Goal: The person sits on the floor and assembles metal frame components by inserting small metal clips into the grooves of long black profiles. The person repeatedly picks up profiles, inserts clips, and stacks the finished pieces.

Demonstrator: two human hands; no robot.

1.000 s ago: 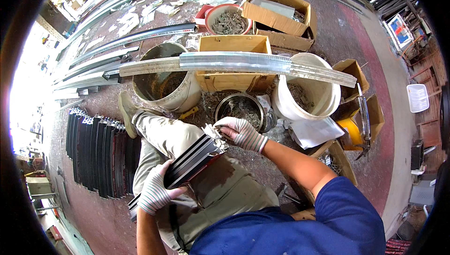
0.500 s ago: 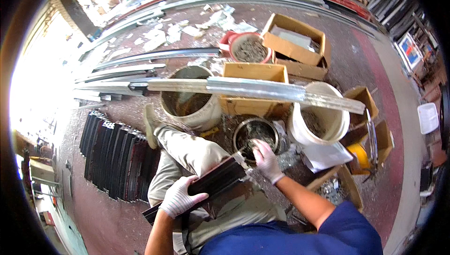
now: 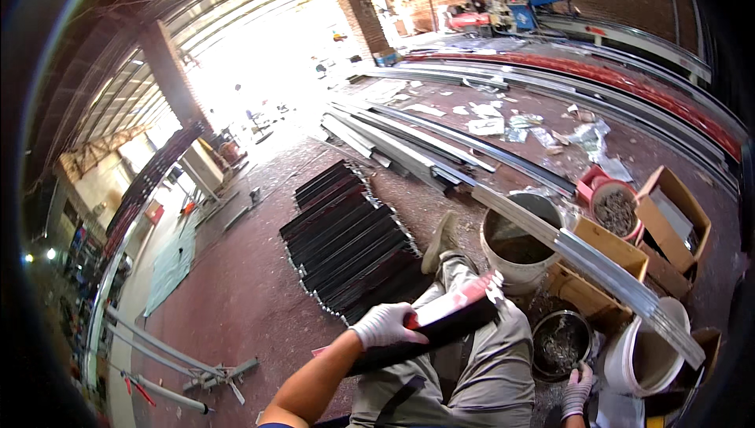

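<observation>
My left hand, in a pale striped glove, is closed around a long black metal profile. The profile lies slanted above my lap, with glare on its upper face and small pale pieces at its far end. Low at the right, my gloved right hand is at the near right rim of a round metal bowl holding small dull metal bits. Its fingers are bent and drawn together; whether they pinch anything is too small to tell. Left of my foot lies a row of similar black profiles.
A plastic bucket stands beyond my knee, a white bucket at the right. One long metal bar spans above the buckets and a wooden box. Cardboard and a red bucket stand behind. Metal stands are at left.
The view has swung to the left. My right hand has come away from the profile's end to the bowl's near rim. My left hand still grips the profile, which is tilted differently.
</observation>
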